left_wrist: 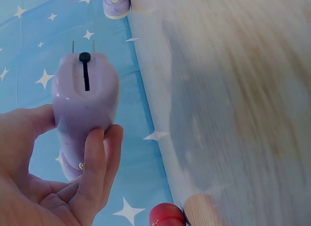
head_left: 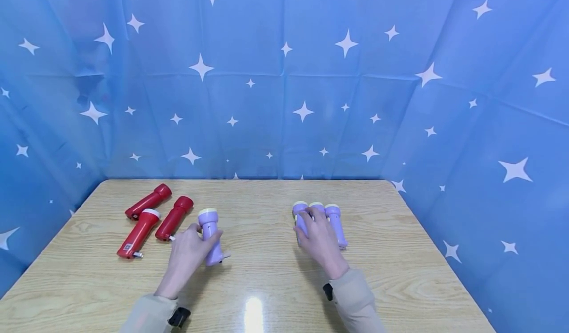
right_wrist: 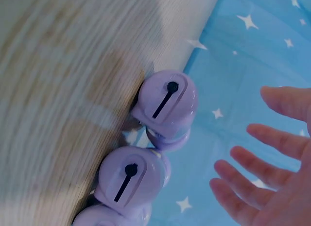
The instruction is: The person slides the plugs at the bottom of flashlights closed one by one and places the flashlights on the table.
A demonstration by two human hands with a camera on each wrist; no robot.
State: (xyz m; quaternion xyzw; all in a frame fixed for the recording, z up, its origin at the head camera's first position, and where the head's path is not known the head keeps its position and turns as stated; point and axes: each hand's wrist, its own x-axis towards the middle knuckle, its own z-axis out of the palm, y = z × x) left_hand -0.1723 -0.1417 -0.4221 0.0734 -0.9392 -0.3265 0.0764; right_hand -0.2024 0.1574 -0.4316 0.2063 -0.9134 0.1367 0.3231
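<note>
Left hand (head_left: pixel 188 248): grips lilac flashlight (head_left: pixel 208 220) — left of lilac trio (head_left: pixel 336 224)
Right hand (head_left: pixel 321 236): fingers spread, above the trio
Red flashlights (head_left: pixel 140 233): farther left

The held flashlight (head_left: pixel 208 227) is lavender with a pale yellow rim, and its slider (left_wrist: pixel 85 75) is black. The three-flashlight row (head_left: pixel 338 229) repeats that lavender and pale yellow, again with black sliders. The white-rimmed flashlight (head_left: pixel 139 234) has a red body and a whitish label (head_left: pixel 128 247); its two companions (head_left: pixel 175 218) are red right up to the head. The desk (head_left: pixel 266 288) shows light tan, streaky wood grain. White four-pointed stars dot the blue curtain (head_left: pixel 249 36). The sleeves (head_left: pixel 355 296) are pale beige, the wrist devices (head_left: pixel 180 316) black.
</note>
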